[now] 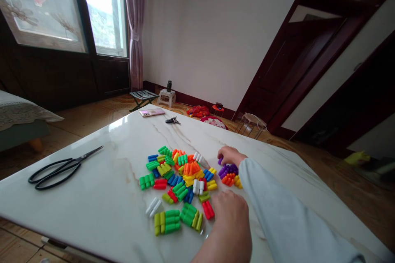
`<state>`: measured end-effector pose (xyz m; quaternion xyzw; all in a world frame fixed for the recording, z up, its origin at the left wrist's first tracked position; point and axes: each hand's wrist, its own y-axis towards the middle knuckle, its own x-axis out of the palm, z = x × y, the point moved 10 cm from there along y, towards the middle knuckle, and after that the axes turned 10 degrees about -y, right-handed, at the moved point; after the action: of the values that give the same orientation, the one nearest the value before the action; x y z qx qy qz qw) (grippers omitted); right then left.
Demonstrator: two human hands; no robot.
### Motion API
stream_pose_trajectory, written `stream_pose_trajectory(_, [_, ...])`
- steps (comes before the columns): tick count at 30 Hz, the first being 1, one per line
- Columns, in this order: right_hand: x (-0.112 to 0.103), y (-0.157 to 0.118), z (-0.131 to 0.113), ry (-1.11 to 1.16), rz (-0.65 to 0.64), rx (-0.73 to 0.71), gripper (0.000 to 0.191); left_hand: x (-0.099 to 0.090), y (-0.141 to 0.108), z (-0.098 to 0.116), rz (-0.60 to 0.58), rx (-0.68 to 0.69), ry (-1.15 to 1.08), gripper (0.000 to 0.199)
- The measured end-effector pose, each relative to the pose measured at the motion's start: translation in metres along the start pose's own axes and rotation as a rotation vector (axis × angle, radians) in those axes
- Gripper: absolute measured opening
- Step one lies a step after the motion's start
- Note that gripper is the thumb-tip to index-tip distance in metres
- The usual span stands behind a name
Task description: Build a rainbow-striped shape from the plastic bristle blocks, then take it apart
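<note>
My right hand (232,155) is closed with its fingertips around a small purple plastic block (220,160), just above the white marble-patterned table (120,197). Right below it lies a cluster of joined purple blocks (228,170), with orange blocks (228,179) and yellow blocks (237,181) against the sleeve. My left hand (231,205) rests lower, beside a red block (207,210); its fingers are hidden behind the back of the hand. To the left spreads a loose pile of bullet-shaped blocks in many colours, including green blocks (180,191) and white blocks (198,187).
Black-handled scissors (61,170) lie on the table's left side. A phone (152,112) and keys (173,121) are near the far corner. Beyond the table stand a folding stool (142,95), a white plastic stool (166,98) and a wire-legged stool (251,123).
</note>
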<state>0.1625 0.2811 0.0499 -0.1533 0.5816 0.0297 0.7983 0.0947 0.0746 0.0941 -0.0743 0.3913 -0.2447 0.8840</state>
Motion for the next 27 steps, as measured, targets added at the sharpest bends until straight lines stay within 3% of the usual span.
stream_pose_trajectory(5, [-0.010, 0.002, 0.037, -0.001, 0.070, 0.192, 0.034, 0.005, -0.006, 0.003, -0.074, -0.012, 0.095, 0.040])
stream_pose_trajectory(10, [0.016, -0.003, 0.052, 0.008, 0.034, 0.328, 0.035, 0.011, -0.005, 0.002, -0.116, -0.017, 0.086, 0.039])
stream_pose_trajectory(15, [0.029, -0.007, 0.054, 0.037, 0.019, 0.319, 0.027, 0.013, -0.005, 0.002, -0.123, -0.016, 0.088, 0.038])
stream_pose_trajectory(23, [0.027, -0.018, 0.052, 0.120, -0.053, 0.270, 0.030, 0.018, -0.007, 0.004, -0.142, -0.007, 0.132, 0.037])
stream_pose_trajectory(27, [0.018, -0.019, 0.047, 0.138, -0.007, 0.243, 0.033, 0.016, -0.006, 0.003, -0.117, -0.007, 0.137, 0.036])
